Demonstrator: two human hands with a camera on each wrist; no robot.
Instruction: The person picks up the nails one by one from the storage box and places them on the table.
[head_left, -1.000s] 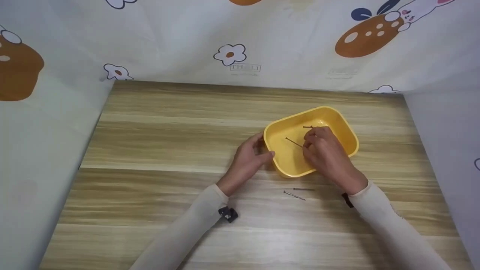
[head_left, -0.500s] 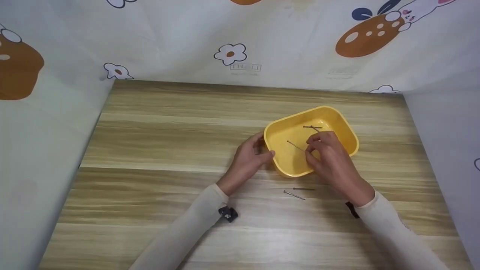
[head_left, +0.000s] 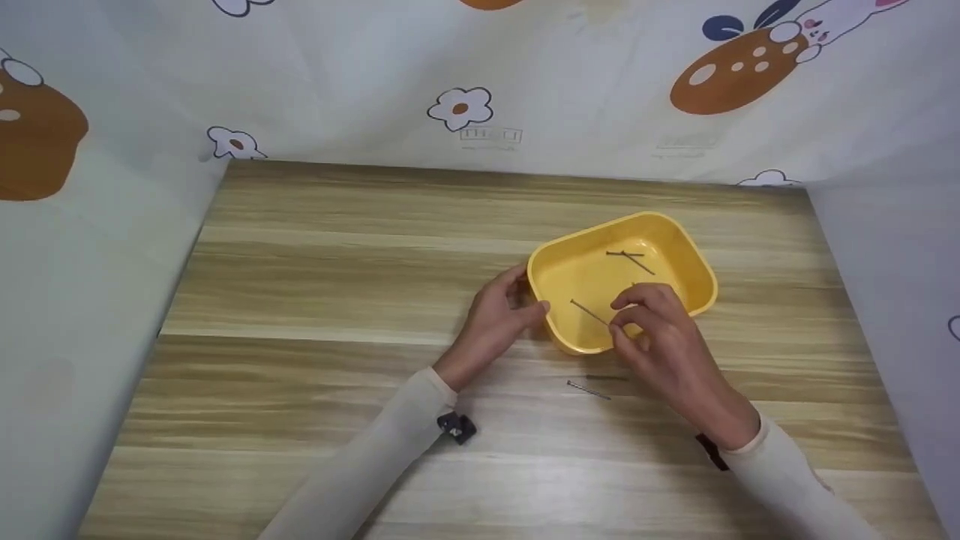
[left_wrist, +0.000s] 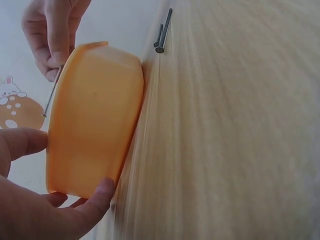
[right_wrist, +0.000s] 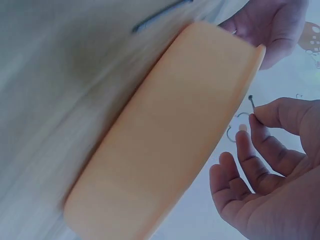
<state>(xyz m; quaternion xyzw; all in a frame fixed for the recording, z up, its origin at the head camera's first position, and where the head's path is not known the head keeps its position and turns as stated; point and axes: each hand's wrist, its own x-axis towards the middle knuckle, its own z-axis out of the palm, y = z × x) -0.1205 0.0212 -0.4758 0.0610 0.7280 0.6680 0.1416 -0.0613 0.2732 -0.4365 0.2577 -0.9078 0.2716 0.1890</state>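
Observation:
A yellow plastic box (head_left: 592,251) with rounded corners stands on the table. My left hand (head_left: 495,311) grips its left end, thumb at the rim and fingers along the outer wall. Between thumb and forefinger, my right hand (head_left: 667,345) pinches a nail (head_left: 589,311) near one end, its head pointing left; in the left wrist view this nail (left_wrist: 52,94) is above the box's rim. Two more nails (head_left: 639,262) lie crossed on the box floor. On the table in front of the box are a nail (head_left: 589,390) and a second nail (head_left: 606,377) close beside it.
The wood-grain table (head_left: 337,300) is bounded by a pale printed cloth (head_left: 360,82) at the back and by pale walls at both sides. A small black device (head_left: 456,427) is strapped at the left wrist; another strap (head_left: 712,451) shows at the right.
My right hand has drawn back toward the box's near side with the nail still pinched, uncovering the crossed nails. The left hand and the box have stayed in place.

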